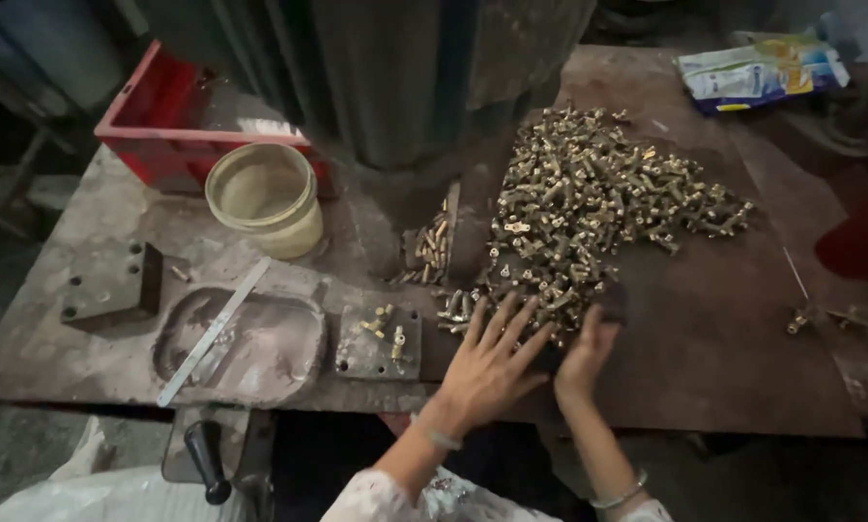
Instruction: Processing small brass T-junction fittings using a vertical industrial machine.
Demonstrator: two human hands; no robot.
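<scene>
A big heap of small brass fittings (589, 208) lies on the dark worn table (734, 338). My left hand (492, 358) rests flat with fingers spread on the heap's near edge, touching several fittings. Beside it, my right hand (586, 353) lies cupped, fingers curled over fittings at the near edge; I cannot see whether it grips any. Both wrists wear thin bangles. A small metal block (379, 343) with a few brass fittings on it sits just left of my left hand.
A cream plastic tub (265, 198) and a red crate (178, 121) stand at the back left, by a large machine column (405, 77). A flat metal strip (212, 333) lies over a shallow tray. A drilled steel block (115, 285) sits far left. A printed pouch (763, 72) lies back right.
</scene>
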